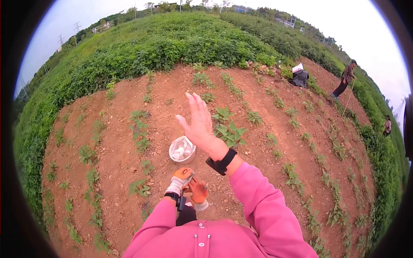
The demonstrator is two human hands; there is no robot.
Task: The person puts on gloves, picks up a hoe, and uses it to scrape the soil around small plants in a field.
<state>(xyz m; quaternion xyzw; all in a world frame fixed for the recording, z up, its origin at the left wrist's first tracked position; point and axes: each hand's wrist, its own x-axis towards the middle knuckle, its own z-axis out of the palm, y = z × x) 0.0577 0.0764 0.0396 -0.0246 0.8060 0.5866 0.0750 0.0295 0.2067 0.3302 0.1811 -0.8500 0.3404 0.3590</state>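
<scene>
My right hand (198,122) is bare and raised over the soil, its fingers stretched out and holding nothing. A black wrist strap (221,162) sits below it. Low in front of my body, my left hand (181,177) wears a white glove with an orange coating. Its fingers are closed on a second, matching work glove (198,191), which hangs beside it with its white cuff downward. Just beyond the left hand, a white bucket (182,157) stands on the ground with pale, crumpled contents, possibly plastic bags.
Rows of young leafy plants (231,134) run through reddish soil on both sides. Dense green foliage (172,45) borders the plot. A dark bag (300,78) lies at the far right. One person (345,79) stands there with a long stick, and another person (387,125) is farther right.
</scene>
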